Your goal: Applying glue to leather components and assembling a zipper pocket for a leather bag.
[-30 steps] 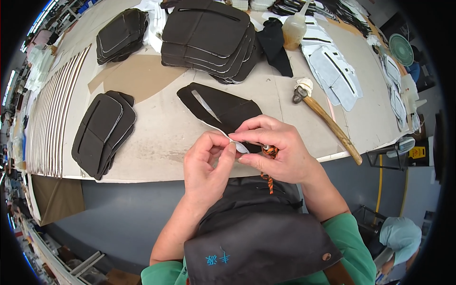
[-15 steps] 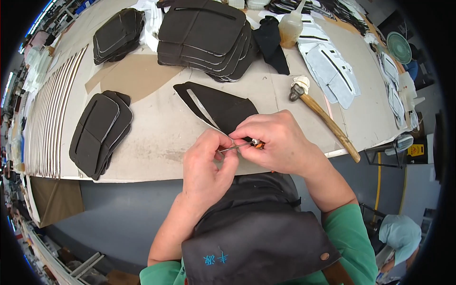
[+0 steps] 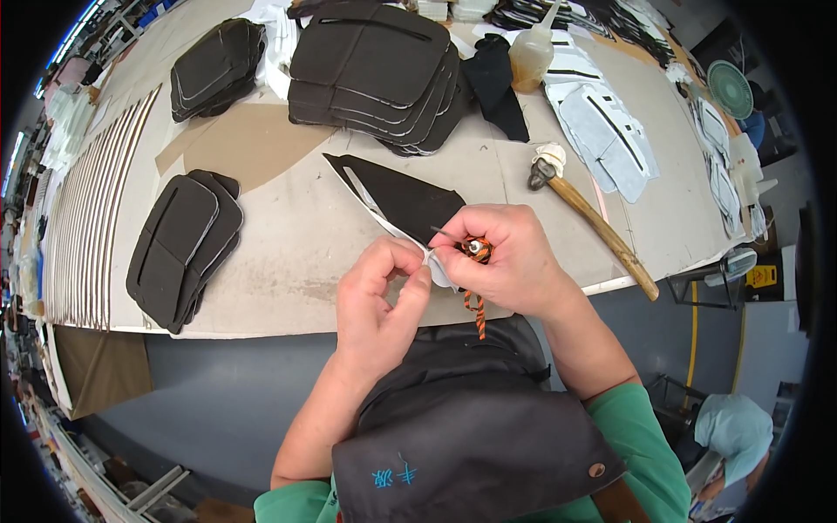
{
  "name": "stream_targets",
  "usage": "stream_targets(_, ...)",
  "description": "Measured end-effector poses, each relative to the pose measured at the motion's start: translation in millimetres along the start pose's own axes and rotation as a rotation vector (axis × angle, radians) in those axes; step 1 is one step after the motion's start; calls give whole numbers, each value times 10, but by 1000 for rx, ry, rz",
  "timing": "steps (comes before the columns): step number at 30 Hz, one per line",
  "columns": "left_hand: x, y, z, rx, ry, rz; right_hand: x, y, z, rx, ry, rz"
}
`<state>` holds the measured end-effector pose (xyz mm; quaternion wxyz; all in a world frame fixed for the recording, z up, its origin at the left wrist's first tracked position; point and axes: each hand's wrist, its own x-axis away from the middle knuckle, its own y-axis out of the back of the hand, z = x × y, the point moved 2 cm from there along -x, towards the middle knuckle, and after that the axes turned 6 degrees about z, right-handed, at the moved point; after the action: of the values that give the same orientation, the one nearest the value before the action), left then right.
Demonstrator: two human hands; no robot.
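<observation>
Near the table's front edge, both hands work at the near corner of a dark fabric piece (image 3: 405,196) with a white-edged slit and a pale underside. My left hand (image 3: 375,296) is closed, thumb and forefinger pinched at the piece's white edge. My right hand (image 3: 506,261) is closed too, its thumb and forefinger at the same corner. It also grips a thin metal tool (image 3: 446,234) whose handle is wound with orange-and-black striped cord; the slim tip points up and left. A loose end of the cord (image 3: 479,318) hangs below. The tool's exact kind is hidden by my fingers.
A wooden-handled hammer (image 3: 602,222) lies to the right. Stacked dark panels (image 3: 370,61) stand at the back, with a smaller stack (image 3: 185,248) at left. A squeeze bottle (image 3: 532,57) stands behind, beside pale panels (image 3: 602,131). A person (image 3: 734,440) sits at lower right.
The metal tool has turned in my right hand from pointing left across my fingers to pointing up, and its striped cord now shows. The fabric corner has shifted slightly left.
</observation>
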<state>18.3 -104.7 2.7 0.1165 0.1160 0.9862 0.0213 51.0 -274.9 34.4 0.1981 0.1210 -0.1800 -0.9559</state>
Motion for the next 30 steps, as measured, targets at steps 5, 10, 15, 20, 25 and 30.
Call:
stream_targets(5, 7, -13, -35, 237, 64, -10, -29, 39, 27, -78, -127, 66)
stream_targets(10, 2, -15, -18, 145, 104, -39, -31, 35, 59, -130, -211, 89)
stream_targets(15, 11, -20, 1, 119, 155, -77, -4, 2, 57, -153, -204, 75)
stream_targets(20, -1, -10, 20, -33, 5, -54, -39, -25, 67, 108, 46, 7)
stream_targets(25, 6, 5, 28, -15, 66, -55, -40, -32, 57, 195, 74, 15)
stream_targets(30, 10, 1, -16, 34, 111, -93, -43, -34, 22, -18, -110, 35)
